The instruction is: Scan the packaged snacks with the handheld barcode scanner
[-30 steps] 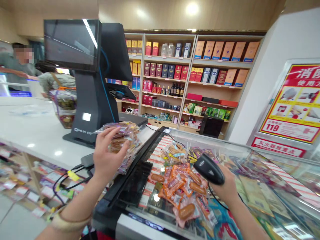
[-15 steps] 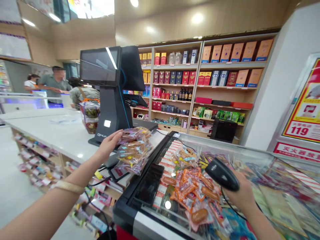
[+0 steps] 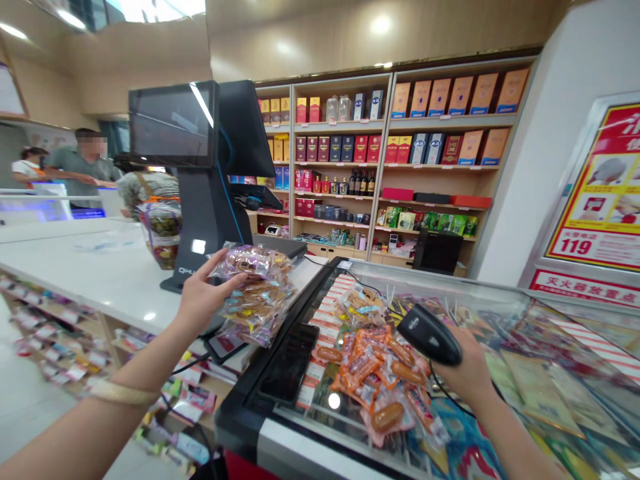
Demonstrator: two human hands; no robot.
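Plastic bundle of snack packets (image 3: 257, 297) sits against the left hand (image 3: 203, 300) of a person at a shop checkout, above the black edge of a glass display counter (image 3: 430, 280). The left fingers (image 3: 223, 265) spread wide along the bundle's left side, curved against it but not closed around it. The bundle lies just to the right of those fingers and touches them, its long axis running roughly upright with a slight lean. The left hand is far the nearer of the two.

The right hand (image 3: 467, 367) closes firmly around a black barcode scanner (image 3: 429, 335), whose head points left toward the bundle but stays well apart from it. A thin black cable (image 3: 453, 395) trails from the scanner. Orange-wrapped sausage packets (image 3: 373, 377) lie on the glass below and between the hands.

A woven bracelet (image 3: 123, 393) circles the left wrist. Behind that arm stand a white bench (image 3: 65, 260) and a black point-of-sale terminal (image 3: 200, 200). Farther back, a person in a grey shirt (image 3: 85, 160) stands at the far end of the bench, apart from the hands.
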